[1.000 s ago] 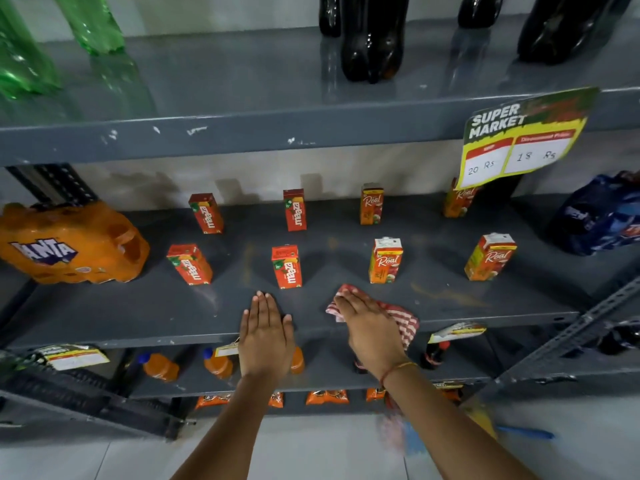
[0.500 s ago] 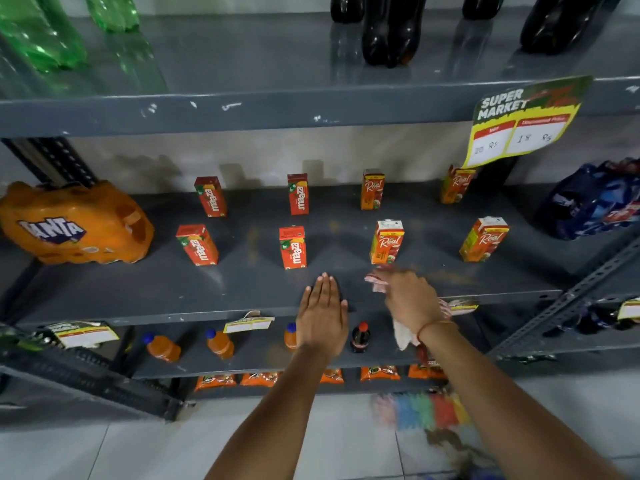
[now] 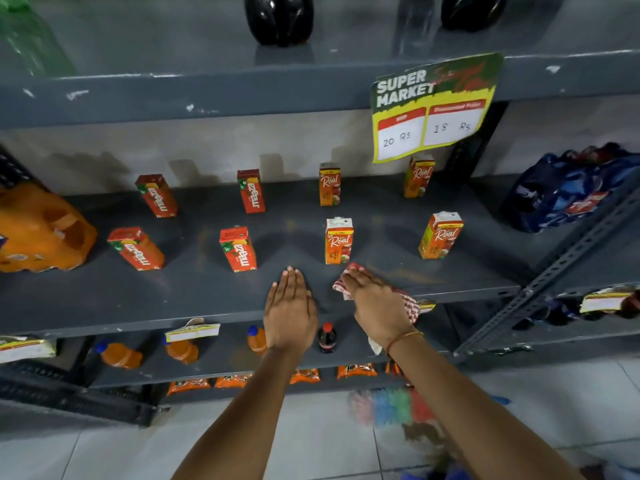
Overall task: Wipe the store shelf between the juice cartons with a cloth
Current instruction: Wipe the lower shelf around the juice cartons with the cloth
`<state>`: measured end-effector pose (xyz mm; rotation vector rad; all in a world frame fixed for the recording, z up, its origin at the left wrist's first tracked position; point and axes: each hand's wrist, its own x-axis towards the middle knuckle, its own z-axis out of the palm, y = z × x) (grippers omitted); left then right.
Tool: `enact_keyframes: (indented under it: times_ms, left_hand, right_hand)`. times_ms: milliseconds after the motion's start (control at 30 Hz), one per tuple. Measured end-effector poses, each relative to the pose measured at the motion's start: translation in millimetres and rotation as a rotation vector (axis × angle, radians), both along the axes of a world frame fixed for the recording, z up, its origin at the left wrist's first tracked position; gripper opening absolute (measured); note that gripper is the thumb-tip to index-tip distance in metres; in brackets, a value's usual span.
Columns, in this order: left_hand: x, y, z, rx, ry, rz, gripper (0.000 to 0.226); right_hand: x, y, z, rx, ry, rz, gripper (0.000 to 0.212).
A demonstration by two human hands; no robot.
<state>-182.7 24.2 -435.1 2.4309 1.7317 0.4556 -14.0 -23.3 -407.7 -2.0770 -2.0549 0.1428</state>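
The grey metal shelf (image 3: 194,289) carries two rows of small juice cartons: red Maaza cartons (image 3: 238,249) to the left, orange Real cartons (image 3: 338,241) to the right. My right hand (image 3: 375,304) presses flat on a red-and-white checked cloth (image 3: 410,303) at the shelf's front edge, just below the front Real carton. The cloth's tail hangs over the edge. My left hand (image 3: 290,308) lies flat on the shelf beside it, fingers together, holding nothing.
An orange Fanta pack (image 3: 41,233) lies at the left end, a blue wrapped pack (image 3: 568,188) at the right. A price sign (image 3: 433,109) hangs from the upper shelf, which holds dark bottles (image 3: 278,17). Small bottles (image 3: 327,337) and snack packets sit on lower shelves. A slanted metal brace (image 3: 554,271) runs at right.
Both hands have shifted right along the shelf's front edge; the cloth moved from in front of the gap to just below the front Real carton. The view moved closer.
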Motion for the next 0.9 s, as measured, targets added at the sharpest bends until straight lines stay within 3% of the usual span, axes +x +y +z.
enact_keyframes:
  times_ms: [567, 900]
  left_hand:
    - [4.0, -4.6, 1.2, -0.027, 0.050, 0.016, 0.052]
    - [1.5, -5.3, 0.2, -0.042, 0.079, -0.004, 0.053]
  right_hand:
    - [84.1, -22.3, 7.2, -0.049, -0.044, -0.200, 0.065]
    - [119.4, -61.2, 25.7, -0.108, -0.166, -0.364, 0.048]
